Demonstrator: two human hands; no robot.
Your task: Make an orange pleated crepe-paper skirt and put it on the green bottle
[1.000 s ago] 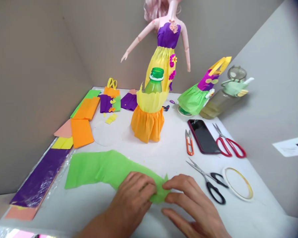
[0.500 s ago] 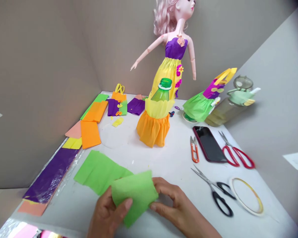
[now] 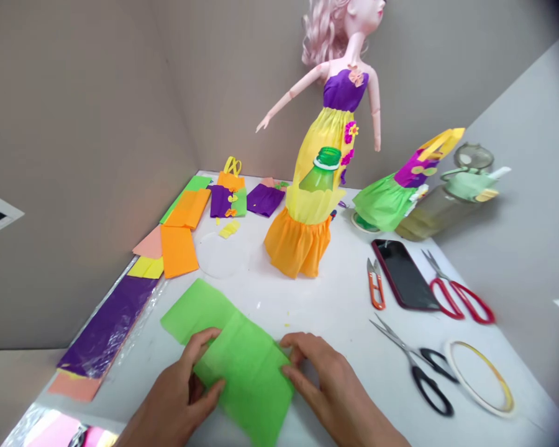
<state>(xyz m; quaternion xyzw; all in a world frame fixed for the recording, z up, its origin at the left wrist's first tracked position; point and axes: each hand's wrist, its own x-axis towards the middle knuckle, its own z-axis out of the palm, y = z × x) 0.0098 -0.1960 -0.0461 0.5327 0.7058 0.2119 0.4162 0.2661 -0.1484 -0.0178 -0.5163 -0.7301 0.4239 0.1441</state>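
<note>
We list one light-green strip of thin, crinkled paper (image 3: 251, 369), nearest us on the white table (image 3: 335, 304); long axis slanting from far left to near right, near end toward us. Scissors, two pairs: one black-handled (image 3: 413, 355), one red-handled (image 3: 453, 284). Snips with orange metal handles (image 3: 376, 293), one. Bottle in yellow-and-orange paper skirting (image 3: 299, 245), one. Left hand (image 3: 179, 388): half curled, thumb and fingers holding the strip's left edge. Right hand (image 3: 328, 380): narrow, thumb and forefinger pinching its right edge.

From my white tabletop's (image 3: 335, 313) centre | skirted bottle (image 3: 317, 180) 12 o'clock | smartphone (image 3: 404, 274) 3 | black-handled scissors (image 3: 411, 356) 4 | green paper (image 3: 246, 370), part-held, 7
</note>
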